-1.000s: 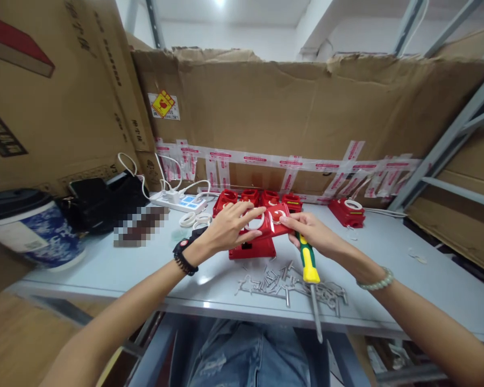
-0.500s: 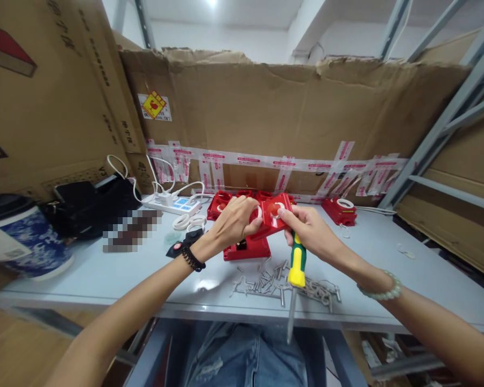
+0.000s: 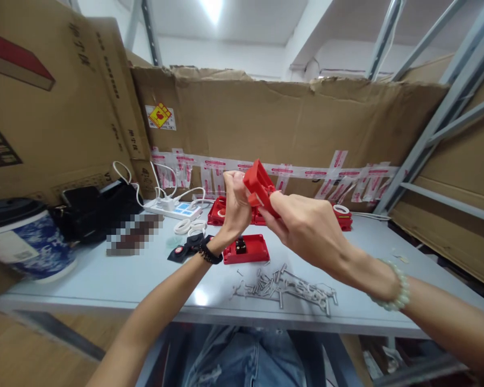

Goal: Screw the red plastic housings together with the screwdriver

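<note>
A red plastic housing cover [image 3: 258, 183] is raised above the table and tilted, its hollow inside partly showing. My left hand [image 3: 239, 207] grips its left side, some of the fingers hidden behind it. My right hand [image 3: 306, 223] is closed on the lower right end. Below them lies an open red housing base [image 3: 258, 250] with a small black block [image 3: 240, 245] inside. Loose screws and metal pins [image 3: 266, 285] are piled nearer the table's front edge. The yellow-green screwdriver does not show now.
More red housings [image 3: 215, 212] stand at the back, one with a white ring [image 3: 340, 208] to the right. White rings [image 3: 181, 226], black parts [image 3: 185, 250], a power strip [image 3: 177, 208] and a patterned cup [image 3: 28, 242] are on the left. Cardboard [image 3: 290, 118] walls the table's back.
Both hands have lifted the red cover and turned it, so its hollow side now shows. The screwdriver under the right hand has gone from sight. The camera view has shifted slightly.
</note>
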